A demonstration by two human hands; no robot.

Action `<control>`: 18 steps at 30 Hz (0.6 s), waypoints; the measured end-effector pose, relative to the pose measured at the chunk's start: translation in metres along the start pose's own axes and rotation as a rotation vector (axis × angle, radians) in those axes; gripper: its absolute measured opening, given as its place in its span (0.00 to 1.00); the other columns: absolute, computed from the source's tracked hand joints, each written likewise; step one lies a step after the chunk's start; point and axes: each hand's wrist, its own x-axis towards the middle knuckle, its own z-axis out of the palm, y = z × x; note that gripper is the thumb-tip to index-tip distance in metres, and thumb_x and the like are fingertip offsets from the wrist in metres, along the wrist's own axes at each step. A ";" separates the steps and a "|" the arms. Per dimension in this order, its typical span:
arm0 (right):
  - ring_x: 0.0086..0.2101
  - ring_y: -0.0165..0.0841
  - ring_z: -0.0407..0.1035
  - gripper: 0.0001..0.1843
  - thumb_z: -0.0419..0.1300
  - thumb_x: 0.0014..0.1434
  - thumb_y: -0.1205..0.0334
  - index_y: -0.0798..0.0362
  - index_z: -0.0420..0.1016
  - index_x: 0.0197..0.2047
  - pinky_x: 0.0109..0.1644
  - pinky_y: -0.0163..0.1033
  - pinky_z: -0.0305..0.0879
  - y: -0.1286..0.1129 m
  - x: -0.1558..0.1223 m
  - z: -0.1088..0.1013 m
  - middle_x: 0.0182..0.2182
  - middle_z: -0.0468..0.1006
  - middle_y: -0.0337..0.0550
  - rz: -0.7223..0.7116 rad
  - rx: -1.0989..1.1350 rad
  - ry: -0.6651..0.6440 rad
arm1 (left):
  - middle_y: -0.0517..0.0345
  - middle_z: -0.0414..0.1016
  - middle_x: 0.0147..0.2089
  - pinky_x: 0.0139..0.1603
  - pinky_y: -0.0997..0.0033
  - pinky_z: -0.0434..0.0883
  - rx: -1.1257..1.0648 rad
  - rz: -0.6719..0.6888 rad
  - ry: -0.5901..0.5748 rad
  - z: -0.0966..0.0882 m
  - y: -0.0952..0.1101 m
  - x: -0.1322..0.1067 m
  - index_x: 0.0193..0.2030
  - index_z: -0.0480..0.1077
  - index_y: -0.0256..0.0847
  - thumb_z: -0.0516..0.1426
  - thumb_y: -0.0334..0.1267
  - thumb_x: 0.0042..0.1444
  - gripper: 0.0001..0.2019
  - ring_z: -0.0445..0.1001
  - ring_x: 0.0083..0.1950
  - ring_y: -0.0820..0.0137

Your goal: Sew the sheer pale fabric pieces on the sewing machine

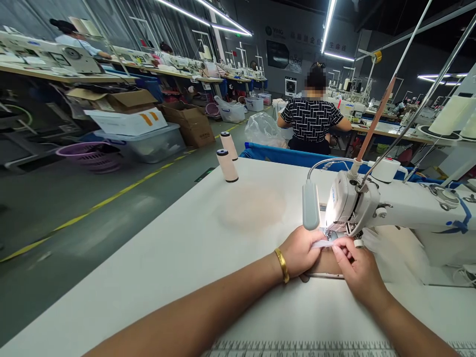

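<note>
A white strip is pinched by the left hand and right hand at the sewing machine.

Head-worn view, facing forward and down, close over table

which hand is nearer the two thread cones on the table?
Left. The left hand rests at the sewing machine's needle area, on the side toward the cones, though well short of them. The right hand is beside it, farther from the cones.
</note>
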 end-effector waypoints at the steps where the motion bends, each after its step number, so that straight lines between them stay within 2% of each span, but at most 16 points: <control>1: 0.30 0.36 0.74 0.14 0.53 0.73 0.54 0.47 0.79 0.42 0.32 0.36 0.63 -0.001 0.000 -0.001 0.27 0.79 0.37 0.001 0.003 0.000 | 0.57 0.74 0.35 0.42 0.70 0.72 -0.011 0.010 -0.002 -0.001 0.000 0.001 0.35 0.76 0.41 0.53 0.26 0.57 0.11 0.74 0.39 0.66; 6: 0.31 0.37 0.73 0.13 0.52 0.74 0.57 0.48 0.77 0.43 0.36 0.38 0.64 0.002 -0.001 -0.003 0.30 0.80 0.38 -0.056 -0.010 -0.037 | 0.55 0.72 0.34 0.39 0.70 0.70 0.070 0.085 -0.026 -0.005 0.001 0.001 0.31 0.77 0.40 0.54 0.30 0.63 0.12 0.72 0.37 0.67; 10: 0.33 0.38 0.70 0.13 0.49 0.73 0.65 0.49 0.73 0.39 0.41 0.41 0.62 0.007 -0.007 -0.009 0.32 0.77 0.41 -0.219 -0.157 -0.193 | 0.54 0.75 0.36 0.38 0.66 0.67 0.198 0.218 -0.015 -0.002 0.001 -0.011 0.34 0.77 0.41 0.56 0.27 0.58 0.09 0.72 0.37 0.66; 13: 0.33 0.38 0.67 0.14 0.48 0.70 0.71 0.49 0.71 0.38 0.43 0.43 0.60 0.005 -0.010 -0.015 0.32 0.75 0.40 -0.271 -0.245 -0.277 | 0.55 0.79 0.38 0.42 0.63 0.67 0.270 0.257 -0.011 0.001 0.004 -0.024 0.33 0.75 0.40 0.55 0.26 0.61 0.10 0.74 0.39 0.65; 18: 0.33 0.37 0.66 0.14 0.50 0.65 0.76 0.49 0.71 0.37 0.41 0.42 0.58 0.001 -0.009 -0.019 0.33 0.76 0.40 -0.307 -0.256 -0.284 | 0.58 0.81 0.37 0.43 0.61 0.66 0.303 0.296 -0.011 0.000 0.007 -0.033 0.35 0.74 0.40 0.54 0.24 0.62 0.11 0.76 0.38 0.66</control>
